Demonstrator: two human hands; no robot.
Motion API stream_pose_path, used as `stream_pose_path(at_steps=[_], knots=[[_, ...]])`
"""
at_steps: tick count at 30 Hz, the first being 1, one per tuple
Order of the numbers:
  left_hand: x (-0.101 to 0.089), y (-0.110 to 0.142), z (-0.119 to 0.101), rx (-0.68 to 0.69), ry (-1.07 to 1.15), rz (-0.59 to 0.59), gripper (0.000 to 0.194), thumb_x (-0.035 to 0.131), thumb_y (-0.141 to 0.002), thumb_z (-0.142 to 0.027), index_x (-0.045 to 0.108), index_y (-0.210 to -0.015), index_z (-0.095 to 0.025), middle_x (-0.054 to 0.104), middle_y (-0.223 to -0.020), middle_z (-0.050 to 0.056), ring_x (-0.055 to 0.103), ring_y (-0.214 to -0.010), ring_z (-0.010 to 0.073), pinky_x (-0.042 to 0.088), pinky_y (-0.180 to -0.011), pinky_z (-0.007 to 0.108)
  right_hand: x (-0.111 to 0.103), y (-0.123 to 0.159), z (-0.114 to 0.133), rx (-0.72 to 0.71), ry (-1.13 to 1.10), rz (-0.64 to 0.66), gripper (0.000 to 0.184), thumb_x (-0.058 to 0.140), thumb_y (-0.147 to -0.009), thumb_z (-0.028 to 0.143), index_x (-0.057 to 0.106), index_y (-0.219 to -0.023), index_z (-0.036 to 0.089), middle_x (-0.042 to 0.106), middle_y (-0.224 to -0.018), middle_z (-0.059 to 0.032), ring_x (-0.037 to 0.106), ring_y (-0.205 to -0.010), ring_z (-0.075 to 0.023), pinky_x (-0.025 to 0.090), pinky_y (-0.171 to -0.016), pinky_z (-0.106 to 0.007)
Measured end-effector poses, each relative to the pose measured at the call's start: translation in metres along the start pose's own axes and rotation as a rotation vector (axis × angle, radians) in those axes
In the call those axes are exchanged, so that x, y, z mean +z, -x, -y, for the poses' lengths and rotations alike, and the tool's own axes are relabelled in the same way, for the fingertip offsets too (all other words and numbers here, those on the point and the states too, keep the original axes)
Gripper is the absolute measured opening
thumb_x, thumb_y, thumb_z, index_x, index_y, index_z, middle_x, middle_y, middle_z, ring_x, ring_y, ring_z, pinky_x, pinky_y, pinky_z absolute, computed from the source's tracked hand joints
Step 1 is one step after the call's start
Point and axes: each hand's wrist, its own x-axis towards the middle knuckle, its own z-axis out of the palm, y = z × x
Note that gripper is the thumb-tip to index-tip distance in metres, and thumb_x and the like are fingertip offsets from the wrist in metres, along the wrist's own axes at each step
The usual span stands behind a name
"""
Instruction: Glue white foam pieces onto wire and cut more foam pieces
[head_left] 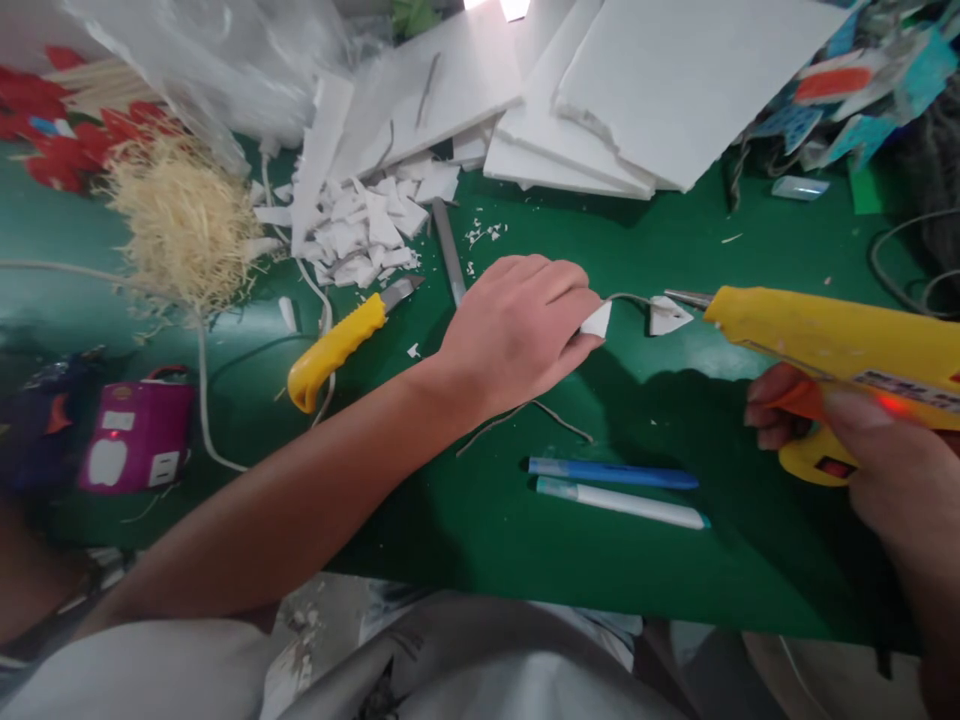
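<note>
My left hand (517, 325) is closed over the green table, pinching a small white foam piece (598, 320) between thumb and fingers. A thin grey cord (630, 297) runs from there to a second white foam piece (667, 316) on its right. My right hand (862, 440) grips a yellow hot glue gun (825, 335), fingers around its orange trigger. The gun's metal nozzle points left, its tip close beside the second foam piece; whether they touch I cannot tell. Below my left hand lies a loose length of cord (562, 420).
Near my left arm are a yellow-handled knife (341, 345) and a grey metal strip (448, 250). Foam scraps (367, 230) and white boards (637, 80) lie behind. Two markers (615, 473) rest in front. A magenta power box (139, 435) and cables sit left.
</note>
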Motion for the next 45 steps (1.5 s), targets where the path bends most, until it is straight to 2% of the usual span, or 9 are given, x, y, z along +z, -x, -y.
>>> stream_pose_path(at_steps=[9,12,16,20,22,25,31,38,45], knots=[[-0.002,0.001,-0.002,-0.025,0.069,0.039,0.022,0.053,-0.101,-0.028,0.07,-0.093,-0.017,0.076,-0.104,0.009,0.069,-0.097,0.0266,0.051,-0.091,0.044,-0.001,-0.001,0.0,0.012,0.01,-0.02,0.042,0.082,-0.074,0.068,0.076,-0.077,0.027,0.069,-0.073,-0.0069,0.063,-0.056,-0.0196,0.056,-0.044,-0.034],[-0.003,0.002,-0.004,-0.018,0.116,0.032,0.021,0.055,-0.097,-0.024,0.07,-0.11,-0.017,0.076,-0.115,0.01,0.069,-0.108,0.0283,0.05,-0.097,0.046,0.003,0.004,0.006,-0.001,0.006,-0.038,0.036,0.08,-0.079,0.064,0.075,-0.08,0.029,0.07,-0.077,-0.0067,0.062,-0.059,-0.0204,0.057,-0.048,-0.037],[-0.006,0.003,-0.002,-0.063,0.183,0.046,0.042,0.057,-0.094,-0.019,0.061,-0.135,-0.015,0.073,-0.128,0.011,0.067,-0.116,0.0271,0.05,-0.101,0.044,0.008,0.009,0.012,0.03,0.007,-0.06,0.029,0.078,-0.084,0.058,0.073,-0.082,0.03,0.069,-0.08,-0.0055,0.062,-0.063,-0.0202,0.057,-0.055,-0.038],[-0.008,0.003,0.002,-0.119,0.102,0.065,0.025,0.058,-0.094,-0.021,0.069,-0.116,-0.017,0.072,-0.117,0.011,0.066,-0.106,0.0278,0.051,-0.09,0.042,0.003,0.004,0.005,0.027,0.008,-0.065,0.031,0.077,-0.084,0.06,0.073,-0.082,0.029,0.069,-0.08,-0.0049,0.062,-0.062,-0.0189,0.057,-0.054,-0.037],[-0.007,0.001,0.004,-0.106,0.061,0.06,0.016,0.057,-0.095,-0.022,0.071,-0.103,-0.018,0.072,-0.11,0.01,0.066,-0.101,0.0277,0.05,-0.086,0.042,-0.001,-0.002,-0.001,-0.042,-0.012,0.008,0.035,0.08,-0.079,0.064,0.074,-0.079,0.03,0.067,-0.072,-0.0049,0.059,-0.054,-0.0183,0.053,-0.045,-0.035],[-0.003,-0.001,0.004,-0.083,0.025,0.058,0.018,0.053,-0.098,-0.019,0.07,-0.093,-0.018,0.072,-0.104,0.009,0.065,-0.096,0.0261,0.049,-0.083,0.041,-0.002,-0.004,-0.002,-0.04,0.008,-0.002,0.036,0.08,-0.079,0.065,0.075,-0.08,0.03,0.069,-0.074,-0.0065,0.061,-0.055,-0.0196,0.055,-0.044,-0.035],[0.0,-0.005,0.002,-0.053,0.007,0.058,0.021,0.049,-0.098,-0.015,0.068,-0.091,-0.019,0.072,-0.104,0.007,0.064,-0.095,0.0238,0.048,-0.085,0.039,0.003,0.003,0.005,0.005,0.013,-0.052,0.041,0.082,-0.076,0.067,0.074,-0.079,0.027,0.069,-0.077,-0.0068,0.063,-0.059,-0.0194,0.057,-0.048,-0.035],[-0.014,0.0,-0.01,0.025,0.062,-0.008,0.024,0.047,-0.101,-0.017,0.069,-0.092,-0.019,0.075,-0.103,0.007,0.067,-0.092,0.0235,0.05,-0.087,0.041,0.001,0.001,0.001,-0.003,-0.012,-0.038,0.039,0.083,-0.075,0.066,0.075,-0.08,0.028,0.069,-0.076,-0.0058,0.061,-0.057,-0.0184,0.057,-0.046,-0.034],[-0.019,0.001,-0.01,0.047,0.086,0.118,0.019,0.05,-0.093,-0.014,0.067,-0.086,-0.017,0.073,-0.101,0.011,0.067,-0.092,0.0253,0.05,-0.083,0.041,0.004,0.005,0.008,0.027,0.006,-0.097,0.031,0.078,-0.083,0.062,0.074,-0.083,0.031,0.071,-0.08,-0.0059,0.066,-0.064,-0.0205,0.058,-0.053,-0.036]])
